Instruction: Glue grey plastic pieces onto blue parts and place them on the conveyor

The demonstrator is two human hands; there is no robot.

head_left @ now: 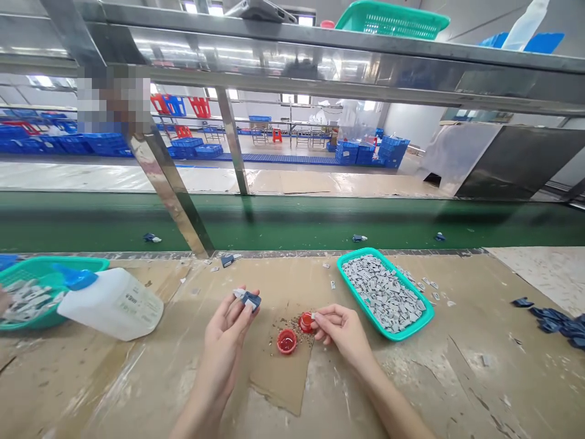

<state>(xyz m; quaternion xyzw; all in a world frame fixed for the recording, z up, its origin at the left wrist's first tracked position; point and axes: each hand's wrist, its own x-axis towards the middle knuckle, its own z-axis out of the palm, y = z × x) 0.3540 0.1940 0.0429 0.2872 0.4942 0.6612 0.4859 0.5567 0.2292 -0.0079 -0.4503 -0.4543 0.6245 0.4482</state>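
My left hand (227, 326) pinches a small blue-and-white part (247, 299) between thumb and fingers. My right hand (341, 332) holds a small white piece (313, 317) at its fingertips, right by a red cap (306, 322). A second red cap (286, 341), holding red liquid, stands between my hands. Both caps rest on a brown cardboard sheet (278, 375) scattered with crumbs. To my right, a teal tray (361, 299) is heaped with grey pieces. To my left lies a white plastic jug (112, 303) with a blue nozzle.
A teal basket (46, 266) of pale pieces sits at the far left, with a person's hand (2, 300) at the edge. Blue parts (553, 323) lie to the right. Behind the bench run a green conveyor belt (292, 222) and a steel frame (169, 189).
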